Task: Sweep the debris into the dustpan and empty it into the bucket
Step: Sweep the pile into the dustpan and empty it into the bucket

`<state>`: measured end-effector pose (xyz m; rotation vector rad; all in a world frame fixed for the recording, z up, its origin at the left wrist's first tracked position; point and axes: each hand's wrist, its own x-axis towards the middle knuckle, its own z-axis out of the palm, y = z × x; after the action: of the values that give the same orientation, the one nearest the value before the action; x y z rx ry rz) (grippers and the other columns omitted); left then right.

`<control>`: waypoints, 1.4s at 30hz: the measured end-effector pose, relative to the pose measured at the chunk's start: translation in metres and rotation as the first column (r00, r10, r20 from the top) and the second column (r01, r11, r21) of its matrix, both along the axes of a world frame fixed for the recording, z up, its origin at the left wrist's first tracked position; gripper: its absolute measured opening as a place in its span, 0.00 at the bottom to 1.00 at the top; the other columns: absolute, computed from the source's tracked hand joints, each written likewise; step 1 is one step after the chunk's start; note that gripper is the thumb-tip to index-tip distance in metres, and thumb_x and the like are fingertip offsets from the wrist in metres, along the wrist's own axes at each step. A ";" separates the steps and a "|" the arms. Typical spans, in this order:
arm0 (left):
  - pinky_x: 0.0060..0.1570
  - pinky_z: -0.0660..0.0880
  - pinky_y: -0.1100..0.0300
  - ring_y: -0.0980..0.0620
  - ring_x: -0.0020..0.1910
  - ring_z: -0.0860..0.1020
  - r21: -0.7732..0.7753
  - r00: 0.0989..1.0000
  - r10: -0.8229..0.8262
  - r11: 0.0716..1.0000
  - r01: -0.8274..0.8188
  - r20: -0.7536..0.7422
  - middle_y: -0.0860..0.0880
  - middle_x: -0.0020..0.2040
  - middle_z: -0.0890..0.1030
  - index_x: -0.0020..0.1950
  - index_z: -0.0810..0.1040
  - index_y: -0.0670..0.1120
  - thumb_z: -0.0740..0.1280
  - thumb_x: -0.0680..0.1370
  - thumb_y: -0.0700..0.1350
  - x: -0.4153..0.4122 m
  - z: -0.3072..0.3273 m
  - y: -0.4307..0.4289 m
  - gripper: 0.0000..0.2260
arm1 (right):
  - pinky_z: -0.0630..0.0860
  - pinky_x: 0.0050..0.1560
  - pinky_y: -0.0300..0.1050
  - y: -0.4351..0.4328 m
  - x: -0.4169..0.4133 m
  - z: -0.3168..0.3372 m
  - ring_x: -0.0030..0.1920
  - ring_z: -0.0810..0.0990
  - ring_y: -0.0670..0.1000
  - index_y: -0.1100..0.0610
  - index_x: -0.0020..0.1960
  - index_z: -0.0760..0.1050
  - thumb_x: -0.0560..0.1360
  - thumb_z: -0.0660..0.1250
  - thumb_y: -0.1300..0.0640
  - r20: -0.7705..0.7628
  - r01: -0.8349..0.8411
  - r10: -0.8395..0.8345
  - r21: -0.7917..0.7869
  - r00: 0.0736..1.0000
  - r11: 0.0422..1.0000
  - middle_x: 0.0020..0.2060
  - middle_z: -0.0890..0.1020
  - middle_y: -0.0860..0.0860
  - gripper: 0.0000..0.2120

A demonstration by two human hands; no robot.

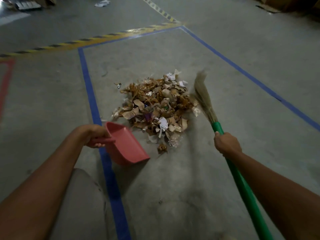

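Observation:
A heap of debris, torn brown cardboard, crumpled white paper and clear plastic, lies on the concrete floor inside a blue-taped rectangle. My left hand grips the handle of a pink dustpan, which is tilted just left of and nearer than the heap, its mouth facing the pile. My right hand grips the green handle of a grass broom. The blurred bristles are at the heap's right edge. No bucket is in view.
Blue tape lines frame the floor area, with yellow-black hazard tape beyond and red tape at the left. Loose white paper lies far back. Cardboard is stacked at the top right. My knee is below the dustpan.

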<state>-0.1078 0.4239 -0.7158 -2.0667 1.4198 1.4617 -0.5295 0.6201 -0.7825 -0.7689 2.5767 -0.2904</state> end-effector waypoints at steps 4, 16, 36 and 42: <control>0.16 0.69 0.64 0.53 0.18 0.72 0.046 0.994 0.053 0.998 -0.048 -0.097 0.43 0.28 0.76 0.54 0.77 0.38 0.63 0.82 0.42 -0.002 -0.017 0.005 0.08 | 0.81 0.37 0.47 0.023 0.020 -0.025 0.36 0.81 0.55 0.62 0.50 0.71 0.81 0.55 0.44 0.111 0.014 -0.030 0.141 0.993 0.990 0.39 0.80 0.57 0.20; 0.16 0.68 0.66 0.54 0.17 0.72 -0.044 0.944 0.051 0.997 -0.069 -0.326 0.46 0.25 0.75 0.59 0.72 0.37 0.57 0.85 0.45 -0.044 -0.083 -0.011 0.12 | 0.83 0.44 0.49 0.021 0.056 -0.039 0.39 0.82 0.52 0.57 0.52 0.72 0.81 0.54 0.41 0.141 -0.263 0.245 0.124 0.959 0.957 0.41 0.80 0.54 0.20; 0.16 0.64 0.70 0.55 0.15 0.68 -0.050 0.854 0.214 0.962 -0.270 -0.475 0.44 0.30 0.70 0.56 0.74 0.41 0.59 0.83 0.46 -0.127 -0.113 -0.010 0.09 | 0.75 0.43 0.46 0.002 0.045 0.015 0.47 0.81 0.56 0.54 0.55 0.76 0.80 0.53 0.37 -0.136 -0.506 0.528 0.167 0.838 0.846 0.48 0.82 0.54 0.23; 0.16 0.64 0.70 0.55 0.15 0.67 -0.067 0.851 0.255 0.945 -0.320 -0.460 0.43 0.29 0.71 0.58 0.74 0.42 0.56 0.83 0.45 -0.124 -0.113 -0.019 0.10 | 0.75 0.36 0.43 -0.003 -0.011 0.051 0.37 0.78 0.50 0.52 0.53 0.76 0.79 0.55 0.35 -0.281 -0.442 0.483 0.200 0.829 0.874 0.39 0.78 0.50 0.22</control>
<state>-0.2323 0.4053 -0.8289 -2.2000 1.4417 2.1306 -0.5404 0.6172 -0.7317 -1.4614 2.5522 0.1685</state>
